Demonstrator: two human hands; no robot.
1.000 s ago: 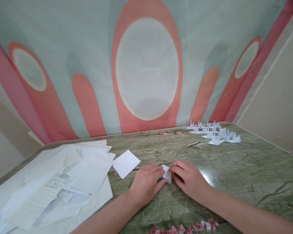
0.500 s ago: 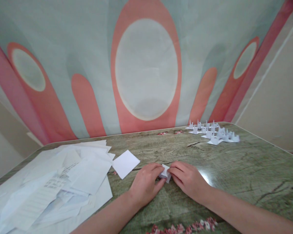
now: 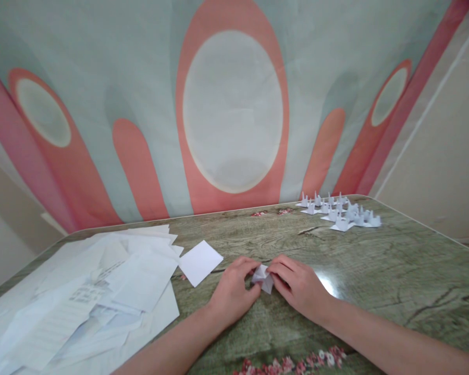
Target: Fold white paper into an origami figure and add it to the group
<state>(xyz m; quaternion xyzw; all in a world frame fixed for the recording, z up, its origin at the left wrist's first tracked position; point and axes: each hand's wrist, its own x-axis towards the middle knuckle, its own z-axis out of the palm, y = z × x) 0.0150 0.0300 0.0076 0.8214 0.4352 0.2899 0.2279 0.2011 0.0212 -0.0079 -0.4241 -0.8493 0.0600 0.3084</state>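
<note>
A small piece of folded white paper point(image 3: 263, 279) is between my two hands, low over the wood-patterned table. On its left side, my left hand point(image 3: 236, 284) pinches it with thumb and fingers. My right hand point(image 3: 297, 281) grips its right edge, fingertips bent onto the paper. Creases and a raised flap show on the piece; parts of it are hidden by my fingers. Just left of my left hand lies a flat white paper square point(image 3: 201, 263), turned so a corner points toward me.
A heap of loose white sheets point(image 3: 140, 281), some printed, spreads over the left of the table point(image 3: 375, 271). Several folded paper figures point(image 3: 342, 224) with upright points stand at the back right. Behind the table hangs a pink and grey-green backdrop point(image 3: 234, 109).
The folded paper has shifted shape between my fingers, with more of its creased front showing. My left thumb and fingers are a little wider apart. The other papers stay put.
</note>
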